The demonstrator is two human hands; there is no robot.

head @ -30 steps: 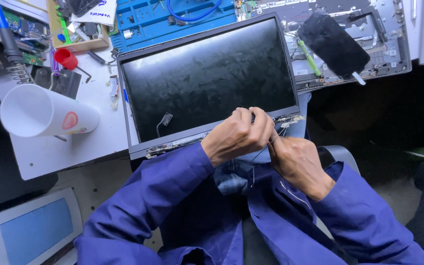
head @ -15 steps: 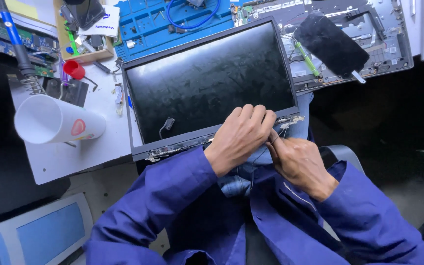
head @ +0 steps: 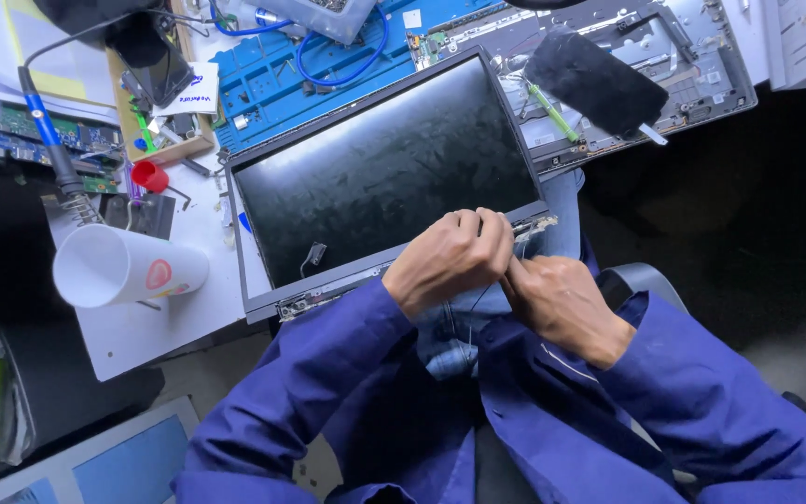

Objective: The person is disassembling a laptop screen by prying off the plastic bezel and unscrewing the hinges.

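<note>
- head view: my left hand (head: 450, 257) sits curled over the lower right corner of the laptop screen panel (head: 384, 177), fingers (head: 478, 229) bent and pressed together on the bottom edge of the frame.
- my right hand (head: 562, 303) is just beside it, touching it, with the fingers tucked in toward the hinge bracket (head: 535, 226) at that corner; what the tips pinch i cannot tell, as the left hand covers them.
- the panel lies tilted across the middle of the frame, its lower edge over my lap and its upper edge resting against the blue mat (head: 272, 79) on the bench (head: 170, 317).
- a thin dark cable (head: 473, 303) hangs down from under my hands toward my blue sleeves.
- i judge the step in hand is working the hinge or its cable free at this corner.
- the next move, to my mind, calls for a steady hold on the frame with the left and a small, careful pull with the right, so the cable isn't strained.
- left of frame: a white paper cup (head: 123, 269) on its side, a red cap (head: 149, 175), a soldering iron (head: 48, 149).
- upper right: a black brush (head: 594, 79) on an opened laptop base (head: 692, 56).
</note>
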